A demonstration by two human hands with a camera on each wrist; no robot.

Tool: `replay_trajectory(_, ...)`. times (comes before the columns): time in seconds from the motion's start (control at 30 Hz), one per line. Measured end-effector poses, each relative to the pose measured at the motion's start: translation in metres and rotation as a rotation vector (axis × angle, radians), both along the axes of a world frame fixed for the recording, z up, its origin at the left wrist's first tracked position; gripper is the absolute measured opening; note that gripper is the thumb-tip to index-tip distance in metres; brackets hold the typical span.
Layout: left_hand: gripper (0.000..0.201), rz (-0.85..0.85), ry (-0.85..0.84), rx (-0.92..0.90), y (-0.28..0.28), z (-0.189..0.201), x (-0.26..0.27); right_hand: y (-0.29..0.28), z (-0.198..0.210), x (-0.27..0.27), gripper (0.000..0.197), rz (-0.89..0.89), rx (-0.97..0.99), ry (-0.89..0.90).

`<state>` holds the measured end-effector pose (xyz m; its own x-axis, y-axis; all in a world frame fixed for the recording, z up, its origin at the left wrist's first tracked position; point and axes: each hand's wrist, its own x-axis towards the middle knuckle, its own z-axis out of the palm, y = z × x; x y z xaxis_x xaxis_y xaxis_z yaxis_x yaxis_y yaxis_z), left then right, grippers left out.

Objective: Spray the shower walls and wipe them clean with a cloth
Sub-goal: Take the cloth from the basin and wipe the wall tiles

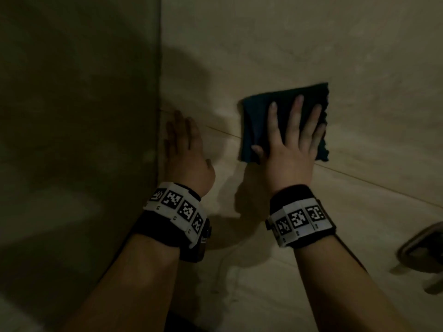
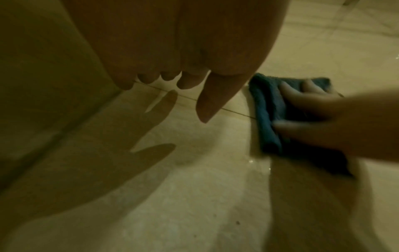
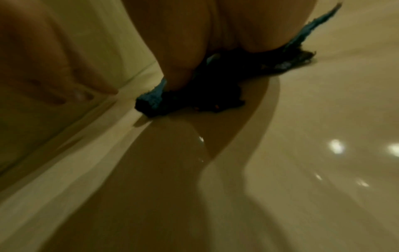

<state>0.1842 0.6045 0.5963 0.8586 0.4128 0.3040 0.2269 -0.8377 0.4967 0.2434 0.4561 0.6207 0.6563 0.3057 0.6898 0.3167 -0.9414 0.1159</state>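
right hand (image 1: 291,149) fingers (image 1: 295,116) spread flat on dark cloth (image 1: 261,116); left hand (image 1: 185,152) fingers straight against wall (image 1: 311,44).

Both forearms are reaching forward, a tagged band around each wrist. The right hand (image 1: 291,142) is lying flat with fingers spread and straight. The left hand (image 1: 185,149) is lying flat too, fingers together.

No text can be read; the wrist bands (image 1: 178,208) carry only black-and-white square code markers, and small digits below them are too blurred.
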Motion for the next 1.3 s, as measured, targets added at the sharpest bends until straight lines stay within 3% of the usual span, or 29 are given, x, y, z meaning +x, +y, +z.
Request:
replay_trajectory(0.13,0.077,0.007,0.075,-0.038,0.005,0.004,-0.007,0.027,0.05,0.0,0.079,0.057,-0.036,-0.038)
replay_trajectory(0.23,0.076,-0.004,0.09,-0.055,0.011,0.006,-0.009,0.042,0.062,-0.002,0.079,0.077,-0.031,-0.045)
replay_trajectory(0.33,0.074,-0.007,0.093,-0.067,0.016,0.006,-0.011,0.044,0.046,-0.006,0.078,0.135,-0.129,0.002)
replay_trajectory(0.47,0.071,-0.003,0.106,-0.09,0.017,0.005,-0.012,0.036,-0.008,-0.011,0.076,0.197,-0.415,0.193)
replay_trajectory(0.6,0.07,-0.005,0.133,-0.118,0.019,0.003,-0.011,0.03,-0.029,-0.01,0.079,0.179,-0.504,0.291)
replay_trajectory(0.73,0.07,0.023,0.148,-0.066,0.021,0.002,-0.014,0.033,-0.01,-0.008,0.073,0.193,-0.56,0.229)
replay_trajectory(0.97,0.071,0.02,0.146,-0.046,0.021,-0.004,-0.02,0.059,0.051,-0.004,0.077,0.219,-0.414,0.048)
replay_trajectory(1.1,0.073,-0.015,0.142,-0.094,0.017,-0.009,-0.012,0.052,0.031,-0.004,0.075,0.223,-0.418,0.026)
replay_trajectory(1.3,0.073,-0.053,0.079,-0.217,0.002,-0.017,-0.001,0.002,-0.031,0.002,0.083,0.177,-0.569,0.068)
